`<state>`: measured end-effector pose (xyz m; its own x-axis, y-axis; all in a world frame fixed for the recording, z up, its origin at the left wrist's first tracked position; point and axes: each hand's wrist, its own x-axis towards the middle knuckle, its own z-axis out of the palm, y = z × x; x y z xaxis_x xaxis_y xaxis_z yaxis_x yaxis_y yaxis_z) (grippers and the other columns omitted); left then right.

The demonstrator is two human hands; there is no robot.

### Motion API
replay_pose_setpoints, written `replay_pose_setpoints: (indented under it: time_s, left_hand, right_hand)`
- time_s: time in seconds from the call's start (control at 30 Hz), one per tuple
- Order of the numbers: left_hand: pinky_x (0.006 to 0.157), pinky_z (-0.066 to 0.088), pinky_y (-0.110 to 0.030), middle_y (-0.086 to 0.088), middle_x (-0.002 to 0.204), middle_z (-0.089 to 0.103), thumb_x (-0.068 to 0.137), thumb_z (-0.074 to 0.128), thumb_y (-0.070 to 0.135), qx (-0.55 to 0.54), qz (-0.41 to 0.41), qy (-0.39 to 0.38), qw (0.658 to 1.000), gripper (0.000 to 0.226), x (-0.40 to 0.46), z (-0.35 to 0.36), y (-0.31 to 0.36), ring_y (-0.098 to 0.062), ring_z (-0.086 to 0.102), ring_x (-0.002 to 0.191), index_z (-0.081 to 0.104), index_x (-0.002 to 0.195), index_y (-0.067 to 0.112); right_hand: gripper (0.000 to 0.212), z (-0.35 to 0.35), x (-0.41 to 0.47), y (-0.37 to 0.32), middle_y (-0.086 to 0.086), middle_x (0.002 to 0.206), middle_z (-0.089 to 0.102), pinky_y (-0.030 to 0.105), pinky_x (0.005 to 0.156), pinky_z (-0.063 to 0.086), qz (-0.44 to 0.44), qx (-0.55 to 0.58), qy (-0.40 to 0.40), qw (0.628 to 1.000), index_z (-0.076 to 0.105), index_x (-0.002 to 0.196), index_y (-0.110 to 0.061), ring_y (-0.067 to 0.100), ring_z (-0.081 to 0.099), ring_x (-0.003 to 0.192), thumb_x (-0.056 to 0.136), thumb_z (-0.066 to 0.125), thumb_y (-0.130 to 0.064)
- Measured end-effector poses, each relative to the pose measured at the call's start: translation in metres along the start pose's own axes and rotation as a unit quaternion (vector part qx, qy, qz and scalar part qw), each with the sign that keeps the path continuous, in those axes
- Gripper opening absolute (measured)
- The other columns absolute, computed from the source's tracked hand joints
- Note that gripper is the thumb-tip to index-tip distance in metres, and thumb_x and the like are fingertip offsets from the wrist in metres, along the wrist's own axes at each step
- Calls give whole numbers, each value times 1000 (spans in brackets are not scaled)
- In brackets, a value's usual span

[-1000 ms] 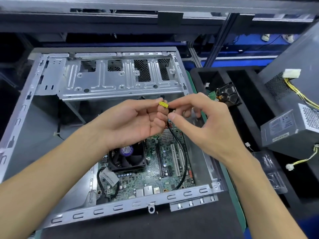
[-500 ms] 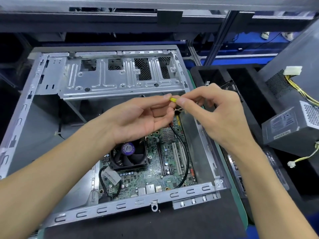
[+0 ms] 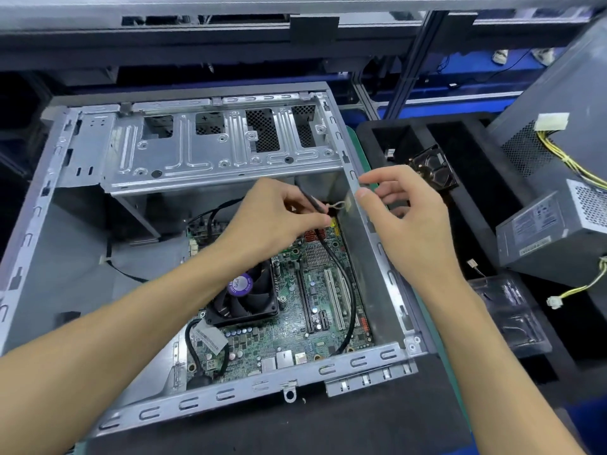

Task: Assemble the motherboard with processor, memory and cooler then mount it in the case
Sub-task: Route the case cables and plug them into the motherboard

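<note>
The green motherboard (image 3: 295, 323) lies inside the open grey case (image 3: 230, 392), with a black cooler fan (image 3: 244, 293) mounted on it. A black cable (image 3: 349, 290) rises from the board's near right corner to my left hand (image 3: 276, 221), which pinches it above the board's far right corner. A yellow bit (image 3: 333, 221) shows just under those fingertips. My right hand (image 3: 404, 218) hovers over the case's right wall. Its thumb and forefinger pinch the end of a thin pale wire tie (image 3: 338, 205) that loops toward the cable.
A metal drive cage (image 3: 213, 152) spans the case's far end. Right of the case, a black foam tray (image 3: 394, 136) holds a hard drive (image 3: 433, 165). A grey power supply (image 3: 551, 231) with yellow wires and a clear plastic shell (image 3: 512, 310) sit further right.
Both hands have dropped toward the board's far right corner and drawn apart. The yellow connector is no longer held up between them; a pale tie now stretches from the cable to my right fingers.
</note>
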<state>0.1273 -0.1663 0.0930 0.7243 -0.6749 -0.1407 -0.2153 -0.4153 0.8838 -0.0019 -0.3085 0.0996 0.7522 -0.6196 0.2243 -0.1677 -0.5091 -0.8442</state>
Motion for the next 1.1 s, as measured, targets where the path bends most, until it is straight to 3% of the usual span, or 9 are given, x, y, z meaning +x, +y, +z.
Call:
replay_pose_setpoints:
  time_s: [0.13, 0.23, 0.3, 0.37, 0.43, 0.57, 0.73, 0.87, 1.1]
  left_hand:
    - [65, 46, -20, 20, 67, 68, 77, 83, 37, 150, 41, 32, 987, 12, 17, 8, -5, 1, 63, 67, 80, 81, 27]
    - [60, 39, -24, 18, 60, 59, 78, 80, 43, 216, 77, 32, 973, 19, 29, 23, -2, -2, 56, 62, 78, 76, 24]
    - [79, 45, -30, 13, 64, 61, 80, 77, 44, 246, 96, 28, 964, 21, 35, 35, -3, -13, 59, 73, 77, 76, 23]
    - [99, 37, -37, 16, 62, 55, 82, 75, 43, 263, 111, 34, 958, 19, 37, 42, -4, -17, 54, 79, 76, 75, 25]
    - [104, 32, -41, 19, 57, 48, 83, 74, 42, 285, 125, 50, 949, 18, 37, 46, -9, -19, 53, 79, 74, 73, 27]
    - [102, 33, -45, 7, 72, 57, 78, 76, 46, 339, 118, 63, 931, 17, 34, 45, -15, -29, 61, 94, 79, 83, 30]
    - [107, 16, -42, 3, 94, 63, 77, 77, 50, 322, 79, 63, 941, 17, 35, 42, -25, -29, 40, 123, 79, 86, 36]
    - [114, 18, -51, 10, 83, 67, 78, 77, 51, 278, 46, 68, 957, 16, 44, 45, -27, -29, 48, 118, 79, 86, 37]
    - [103, 23, -42, 15, 67, 65, 75, 79, 51, 227, -8, 53, 972, 21, 55, 56, -28, -25, 55, 108, 67, 63, 39]
  right_hand:
    - [12, 2, 2, -1, -2, 95, 63, 27, 84, 52, 33, 20, 0, 999, 65, 104, -28, 11, 60, 91, 93, 69, -28]
    - [12, 2, 3, -2, -4, 95, 64, 20, 80, 50, 47, 29, -3, 998, 64, 105, -28, 7, 60, 89, 94, 68, -27]
    - [12, 3, 2, -2, -5, 94, 64, 17, 79, 50, 54, 38, -4, 998, 64, 105, -28, 6, 61, 88, 94, 68, -27]
    - [12, 3, 2, -2, -5, 92, 64, 17, 78, 49, 58, 50, -6, 997, 64, 105, -28, 5, 61, 87, 94, 68, -26]
    - [12, 3, 3, -1, -6, 91, 64, 17, 76, 50, 60, 56, -6, 997, 64, 105, -29, 5, 60, 86, 94, 68, -27]
    - [14, 3, 1, 0, -7, 90, 64, 14, 74, 49, 66, 63, 1, 996, 63, 105, -29, 4, 61, 85, 93, 69, -29]
    - [14, 2, 0, 2, -6, 93, 66, 18, 77, 50, 74, 56, 19, 996, 63, 102, -26, 5, 62, 87, 92, 71, -32]
    - [12, 3, 0, 2, -9, 90, 66, 12, 73, 49, 87, 73, 10, 993, 63, 102, -25, 0, 60, 82, 93, 70, -31]
    - [14, 4, 1, 3, -9, 89, 66, 13, 73, 49, 99, 96, 5, 990, 64, 104, -24, 1, 62, 82, 93, 71, -29]
